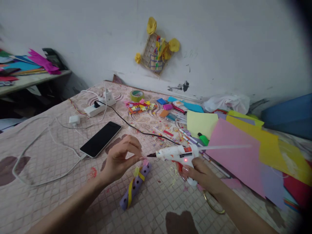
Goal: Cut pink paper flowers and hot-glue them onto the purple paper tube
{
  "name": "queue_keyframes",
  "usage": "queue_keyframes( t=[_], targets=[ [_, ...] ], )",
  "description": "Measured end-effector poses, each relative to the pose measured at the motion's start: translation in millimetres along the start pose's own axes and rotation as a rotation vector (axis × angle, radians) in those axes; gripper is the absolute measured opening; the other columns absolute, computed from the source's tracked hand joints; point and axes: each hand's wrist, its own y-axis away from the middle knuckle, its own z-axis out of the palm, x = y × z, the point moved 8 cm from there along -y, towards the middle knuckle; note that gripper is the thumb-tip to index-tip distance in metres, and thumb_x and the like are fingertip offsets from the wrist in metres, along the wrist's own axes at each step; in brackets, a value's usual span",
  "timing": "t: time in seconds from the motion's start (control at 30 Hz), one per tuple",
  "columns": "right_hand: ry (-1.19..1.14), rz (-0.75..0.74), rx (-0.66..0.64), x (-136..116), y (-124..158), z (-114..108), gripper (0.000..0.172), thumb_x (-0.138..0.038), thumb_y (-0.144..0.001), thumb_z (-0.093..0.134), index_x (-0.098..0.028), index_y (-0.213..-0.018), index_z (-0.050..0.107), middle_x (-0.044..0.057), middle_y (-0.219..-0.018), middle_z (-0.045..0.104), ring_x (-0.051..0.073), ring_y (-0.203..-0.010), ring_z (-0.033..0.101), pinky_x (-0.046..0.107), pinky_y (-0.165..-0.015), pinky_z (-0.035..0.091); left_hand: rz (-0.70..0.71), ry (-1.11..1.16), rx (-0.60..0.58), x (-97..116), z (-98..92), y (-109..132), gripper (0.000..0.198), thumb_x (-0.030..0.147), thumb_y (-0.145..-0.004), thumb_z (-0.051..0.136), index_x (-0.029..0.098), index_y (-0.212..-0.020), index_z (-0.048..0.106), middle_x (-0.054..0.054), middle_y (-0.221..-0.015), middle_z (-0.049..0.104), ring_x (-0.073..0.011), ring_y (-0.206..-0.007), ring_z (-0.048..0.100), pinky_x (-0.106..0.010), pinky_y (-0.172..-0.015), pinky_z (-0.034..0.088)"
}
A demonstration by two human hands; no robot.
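Purple cylindrical roll (135, 186) with dark round dots and a yellow ribbon (130, 193) wrapped around it lies on the quilted pink bedsheet (48, 152), just below the left hand (120, 160) on my remote feed. That hand's thumb and forefinger are pinched together at the tips, right beside a small pink paper piece (145, 162) on top of the roll; I cannot tell whether they grip it. The right hand (201, 175) has its fingers clenched around the grip of a white plastic hot-glue gun (176, 154), whose dark nozzle points at the left fingertips and whose red light is lit. A translucent glue stick (224, 147) runs out of the gun's back, above a large pink paper sheet (234, 152). Near the left hand lies a black smartphone (100, 139), and a white power strip (99, 107) sits further up the bedsheet. Beyond the gun are a pale yellow paper sheet (201, 123) and a green marker (203, 139). Gold-handled scissors (213, 206) lie under the right forearm.
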Motion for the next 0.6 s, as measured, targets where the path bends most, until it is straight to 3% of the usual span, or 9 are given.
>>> queue_keyframes(
  t=[0.1, 0.27, 0.37, 0.47, 0.6],
  targets=[
    [0.119, 0.01, 0.102, 9, -11, -12, 0.049, -0.056, -0.082, 0.042, -0.016, -0.054, 0.053, 0.0, -0.049, 0.049, 0.012, -0.047, 0.044, 0.023, -0.044, 0.033, -0.161, 0.027, 0.057, -15, -2.2, 2, 0.01, 0.01, -0.072, 0.066, 0.019, -0.072, 0.063, -0.002, -0.074, 0.057, -0.014, -0.075, 0.052, -0.031, -0.074, 0.041],
    [0.405, -0.078, 0.387, 13, -48, -40, 0.039, -0.047, -0.082, 0.044, -0.017, -0.058, 0.051, 0.0, -0.049, 0.049, 0.013, -0.047, 0.044, 0.023, -0.045, 0.032, -0.641, 0.193, 0.139, -57, -1.3, 18, 0.009, 0.021, -0.071, 0.068, 0.017, -0.069, 0.06, 0.0, -0.07, 0.056, -0.0098, -0.067, 0.049, -0.023, -0.063, 0.039],
    [0.607, -0.137, 0.505, 11, -79, -46, 0.032, -0.042, -0.082, 0.046, -0.016, -0.069, 0.059, 0.004, -0.059, 0.061, 0.016, -0.053, 0.052, 0.024, -0.051, 0.036, -0.876, 0.278, 0.218, -76, -3.4, 31, 0.017, 0.027, -0.068, 0.071, 0.016, -0.07, 0.058, 0.002, -0.07, 0.055, -0.007, -0.061, 0.045, -0.02, -0.058, 0.036],
    [0.638, -0.15, 0.537, 18, -111, -43, 0.029, -0.039, -0.083, 0.045, -0.015, -0.082, 0.062, 0.01, -0.077, 0.067, 0.022, -0.07, 0.059, 0.027, -0.061, 0.039, -1.03, 0.35, 0.273, -85, -4.0, 41, 0.023, 0.032, -0.065, 0.072, 0.016, -0.069, 0.056, 0.002, -0.071, 0.053, -0.0067, -0.062, 0.045, -0.019, -0.057, 0.035],
    [0.656, -0.15, 0.544, 29, -136, -35, 0.032, -0.041, -0.082, 0.046, -0.013, -0.089, 0.062, 0.014, -0.082, 0.067, 0.026, -0.078, 0.06, 0.031, -0.068, 0.04, -1.108, 0.385, 0.271, -86, -2.4, 46, 0.026, 0.033, -0.063, 0.073, 0.015, -0.067, 0.055, 0.002, -0.073, 0.051, -0.0072, -0.064, 0.047, -0.019, -0.056, 0.035]
  ],
)
